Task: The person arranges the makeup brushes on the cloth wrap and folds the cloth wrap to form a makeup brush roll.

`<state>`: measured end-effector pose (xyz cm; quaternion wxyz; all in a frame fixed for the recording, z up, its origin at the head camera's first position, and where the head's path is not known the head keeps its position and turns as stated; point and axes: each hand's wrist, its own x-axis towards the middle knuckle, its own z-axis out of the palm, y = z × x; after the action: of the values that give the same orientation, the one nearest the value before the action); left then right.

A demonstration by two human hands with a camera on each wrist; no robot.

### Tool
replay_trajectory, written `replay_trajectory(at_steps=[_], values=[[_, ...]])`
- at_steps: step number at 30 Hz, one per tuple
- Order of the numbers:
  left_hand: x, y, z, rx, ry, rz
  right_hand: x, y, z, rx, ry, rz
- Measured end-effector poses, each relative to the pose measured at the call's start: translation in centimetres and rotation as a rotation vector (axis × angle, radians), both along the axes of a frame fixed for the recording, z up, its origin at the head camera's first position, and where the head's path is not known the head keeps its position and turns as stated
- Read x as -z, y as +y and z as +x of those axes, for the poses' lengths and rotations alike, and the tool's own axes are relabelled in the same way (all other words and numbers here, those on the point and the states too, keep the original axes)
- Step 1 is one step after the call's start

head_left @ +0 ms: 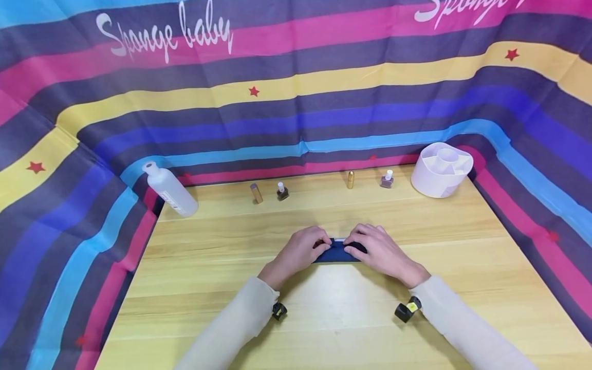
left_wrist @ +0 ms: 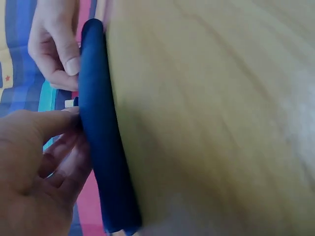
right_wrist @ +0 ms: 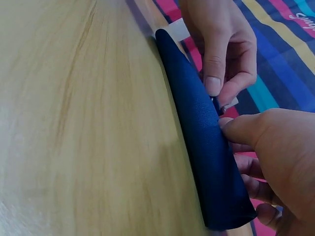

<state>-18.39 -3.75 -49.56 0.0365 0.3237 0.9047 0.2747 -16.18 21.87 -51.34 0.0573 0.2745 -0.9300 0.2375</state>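
Note:
A dark blue flat case (head_left: 337,253) lies at the middle of the wooden table (head_left: 324,318). My left hand (head_left: 320,243) pinches its left end, thumb on the near side and fingers curled behind. At the right end, my right hand (head_left: 355,247) grips it the same way. The left wrist view shows the blue case (left_wrist: 103,147) edge-on, with my left hand (left_wrist: 69,123) low and the right hand (left_wrist: 69,69) above. The right wrist view has the blue case (right_wrist: 206,147) between my right hand (right_wrist: 231,132) and left hand (right_wrist: 216,93). A white edge (right_wrist: 172,29) shows behind it.
Along the table's back stand a tilted white bottle (head_left: 168,189), a gold tube (head_left: 256,193), a small nail polish bottle (head_left: 282,191), a second gold tube (head_left: 350,179), another polish bottle (head_left: 387,179) and a white round organizer (head_left: 441,168). Striped cloth (head_left: 296,103) walls the table.

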Motion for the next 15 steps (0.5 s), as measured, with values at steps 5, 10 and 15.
replay_trajectory(at_steps=[5, 10, 15], values=[[-0.3, -0.6, 0.2, 0.091, 0.102, -0.053, -0.2, -0.2, 0.0, 0.003, -0.011, 0.017], [-0.4, -1.3, 0.2, 0.167, 0.162, -0.064, -0.7, -0.6, -0.2, 0.028, -0.040, 0.029], [-0.3, -2.1, 0.4, 0.213, 0.175, -0.092, -1.2, -1.7, -1.0, 0.053, -0.086, 0.026]])
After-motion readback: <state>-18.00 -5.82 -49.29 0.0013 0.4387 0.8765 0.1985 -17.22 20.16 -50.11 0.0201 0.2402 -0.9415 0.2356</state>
